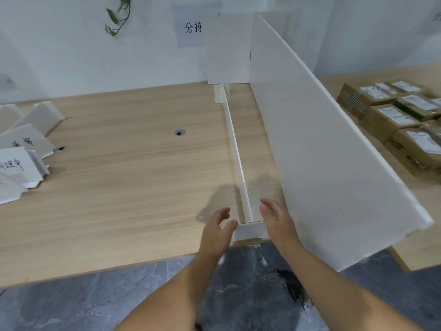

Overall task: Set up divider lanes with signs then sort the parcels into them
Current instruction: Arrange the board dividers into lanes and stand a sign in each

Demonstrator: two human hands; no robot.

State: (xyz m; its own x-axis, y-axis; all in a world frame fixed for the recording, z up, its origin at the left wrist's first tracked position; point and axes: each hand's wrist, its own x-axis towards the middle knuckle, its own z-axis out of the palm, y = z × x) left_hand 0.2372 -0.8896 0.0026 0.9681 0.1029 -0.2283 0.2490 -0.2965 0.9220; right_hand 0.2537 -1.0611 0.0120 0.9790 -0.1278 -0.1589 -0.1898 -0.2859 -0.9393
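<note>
Left grip [218, 226] and right grip [274, 218], both released, flank thin white divider [242, 180] on woodgrain table [124, 163]

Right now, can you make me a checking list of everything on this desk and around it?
Surface: wooden table with round holes in it.
Job's things: thin divider stands on edge, running front to back; big white board stands to its right; folded signs heaped at the left; parcels stacked at the right, none sorted yet.
Clutter: nothing seen.
Hands: left hand and right hand are open with relaxed fingers, one each side of the divider's near foot, holding nothing.
Cables: nothing seen.
Surroundings: white wall with a paper notice, plant leaves, grey floor.
</note>
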